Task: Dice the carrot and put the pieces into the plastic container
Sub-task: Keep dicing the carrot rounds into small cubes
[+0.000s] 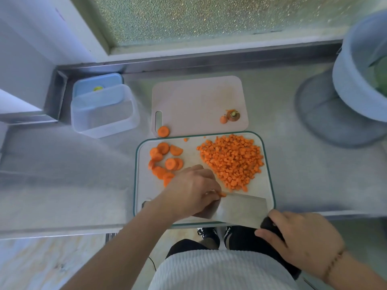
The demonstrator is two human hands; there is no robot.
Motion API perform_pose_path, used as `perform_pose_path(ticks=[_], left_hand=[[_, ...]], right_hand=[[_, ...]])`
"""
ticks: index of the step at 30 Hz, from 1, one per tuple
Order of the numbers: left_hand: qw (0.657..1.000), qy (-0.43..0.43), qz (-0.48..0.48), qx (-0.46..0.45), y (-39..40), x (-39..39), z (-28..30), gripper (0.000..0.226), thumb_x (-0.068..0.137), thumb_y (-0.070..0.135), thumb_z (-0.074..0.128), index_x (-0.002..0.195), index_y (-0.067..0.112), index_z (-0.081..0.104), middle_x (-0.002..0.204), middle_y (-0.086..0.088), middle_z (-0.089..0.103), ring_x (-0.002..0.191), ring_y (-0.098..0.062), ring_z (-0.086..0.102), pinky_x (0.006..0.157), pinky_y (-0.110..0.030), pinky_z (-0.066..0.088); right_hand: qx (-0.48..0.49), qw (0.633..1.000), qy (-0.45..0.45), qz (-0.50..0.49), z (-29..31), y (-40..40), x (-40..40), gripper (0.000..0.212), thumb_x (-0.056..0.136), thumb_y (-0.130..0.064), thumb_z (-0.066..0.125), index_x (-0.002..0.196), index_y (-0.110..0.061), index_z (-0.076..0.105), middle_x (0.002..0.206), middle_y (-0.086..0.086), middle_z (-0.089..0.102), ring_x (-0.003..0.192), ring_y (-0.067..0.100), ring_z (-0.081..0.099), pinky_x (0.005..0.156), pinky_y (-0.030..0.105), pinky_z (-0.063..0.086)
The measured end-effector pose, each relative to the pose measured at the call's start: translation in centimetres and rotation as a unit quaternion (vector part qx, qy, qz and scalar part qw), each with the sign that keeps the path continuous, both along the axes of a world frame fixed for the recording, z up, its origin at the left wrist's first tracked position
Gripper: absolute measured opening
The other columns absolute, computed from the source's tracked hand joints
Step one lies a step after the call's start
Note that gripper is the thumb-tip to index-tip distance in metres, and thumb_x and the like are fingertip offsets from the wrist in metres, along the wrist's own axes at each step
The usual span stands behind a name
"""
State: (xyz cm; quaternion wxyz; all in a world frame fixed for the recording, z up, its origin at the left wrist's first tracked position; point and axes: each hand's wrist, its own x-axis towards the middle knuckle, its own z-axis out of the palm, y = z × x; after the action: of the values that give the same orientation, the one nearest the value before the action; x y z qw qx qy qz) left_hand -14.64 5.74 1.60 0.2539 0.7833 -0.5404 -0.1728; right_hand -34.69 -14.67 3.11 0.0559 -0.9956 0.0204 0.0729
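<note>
On the green-rimmed cutting board (269, 164) a heap of diced carrot (232, 161) lies at the right and several round carrot slices (165, 161) at the left. My left hand (191, 193) presses down on carrot pieces against the cleaver blade (240, 208), with a thin orange bit showing at its fingertips. My right hand (303, 239) grips the cleaver's black handle at the board's near right corner. The clear plastic container (104, 110) stands empty at the back left.
A pink cutting board (199, 97) behind holds a carrot top (232, 115), an end piece, and one slice (163, 131) at its corner. A blue lid (98, 83) sits behind the container. A grey bowl (356, 80) with greens stands at the right. The counter edge is near my body.
</note>
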Motion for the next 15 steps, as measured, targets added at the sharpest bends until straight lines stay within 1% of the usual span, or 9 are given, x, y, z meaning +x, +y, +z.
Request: perform_pose_path(ticks=[3, 5, 7, 8, 10, 12, 15], left_hand=[[1.0, 0.014, 0.013, 0.008, -0.1, -0.1, -0.4, 0.02, 0.082, 0.03, 0.061, 0.082, 0.021, 0.078, 0.082, 0.005, 0.069, 0.074, -0.019, 0.058, 0.065, -0.025, 0.042], [0.999, 0.029, 0.026, 0.029, -0.3, -0.3, -0.7, 0.016, 0.081, 0.027, 0.063, 0.083, 0.019, 0.076, 0.083, 0.005, 0.068, 0.08, -0.019, 0.057, 0.07, -0.029, 0.043], [0.997, 0.034, 0.026, 0.057, -0.5, -0.4, -0.9, 0.017, 0.081, 0.03, 0.061, 0.085, 0.019, 0.074, 0.085, 0.006, 0.067, 0.087, -0.018, 0.053, 0.075, -0.031, 0.038], [0.997, 0.035, 0.028, 0.058, -0.5, -0.3, -1.0, 0.018, 0.079, 0.03, 0.061, 0.084, 0.019, 0.074, 0.083, 0.007, 0.067, 0.087, -0.017, 0.052, 0.076, -0.031, 0.036], [0.997, 0.034, 0.061, 0.042, -0.2, 0.7, -1.2, 0.014, 0.078, 0.028, 0.064, 0.081, 0.018, 0.073, 0.081, 0.006, 0.068, 0.084, -0.018, 0.054, 0.073, -0.034, 0.042], [0.994, 0.015, 0.107, 0.031, 0.4, 2.1, -1.9, 0.007, 0.081, 0.023, 0.07, 0.081, 0.017, 0.073, 0.08, 0.004, 0.069, 0.079, -0.019, 0.054, 0.07, -0.037, 0.048], [0.992, -0.034, 0.107, 0.051, 1.0, 3.1, -2.8, 0.007, 0.085, 0.017, 0.07, 0.079, 0.015, 0.073, 0.077, 0.001, 0.067, 0.074, -0.022, 0.054, 0.066, -0.042, 0.05]], right_hand=[[-0.002, 1.0, -0.021, 0.009, 0.0, 0.2, 0.0, 0.061, 0.092, -0.069, 0.018, 0.064, -0.027, 0.051, 0.045, -0.008, 0.048, 0.029, 0.011, 0.043, 0.028, 0.025, 0.028], [0.0, 0.999, -0.029, 0.014, -0.2, 0.4, -0.2, 0.061, 0.093, -0.069, 0.018, 0.063, -0.026, 0.051, 0.045, -0.008, 0.048, 0.031, 0.012, 0.045, 0.03, 0.024, 0.028], [0.004, 0.999, -0.028, 0.016, -0.1, 0.5, -0.4, 0.061, 0.093, -0.069, 0.019, 0.063, -0.026, 0.051, 0.046, -0.01, 0.049, 0.032, 0.011, 0.046, 0.03, 0.024, 0.028], [0.007, 0.999, -0.028, 0.016, 0.0, 0.5, -0.5, 0.061, 0.093, -0.068, 0.019, 0.063, -0.027, 0.052, 0.047, -0.01, 0.049, 0.032, 0.011, 0.046, 0.03, 0.024, 0.028], [0.015, 0.999, -0.032, 0.011, 0.4, 0.4, -0.9, 0.062, 0.093, -0.067, 0.018, 0.063, -0.027, 0.055, 0.048, -0.011, 0.051, 0.033, 0.009, 0.046, 0.029, 0.023, 0.025], [0.016, 0.999, -0.032, -0.003, 0.7, 0.1, -1.5, 0.064, 0.094, -0.066, 0.017, 0.063, -0.027, 0.058, 0.047, -0.012, 0.052, 0.031, 0.008, 0.046, 0.032, 0.021, 0.02], [0.016, 0.999, -0.012, -0.025, 0.7, -0.6, -2.8, 0.066, 0.093, -0.068, 0.015, 0.065, -0.029, 0.061, 0.048, -0.016, 0.053, 0.03, 0.007, 0.047, 0.034, 0.018, 0.017]])
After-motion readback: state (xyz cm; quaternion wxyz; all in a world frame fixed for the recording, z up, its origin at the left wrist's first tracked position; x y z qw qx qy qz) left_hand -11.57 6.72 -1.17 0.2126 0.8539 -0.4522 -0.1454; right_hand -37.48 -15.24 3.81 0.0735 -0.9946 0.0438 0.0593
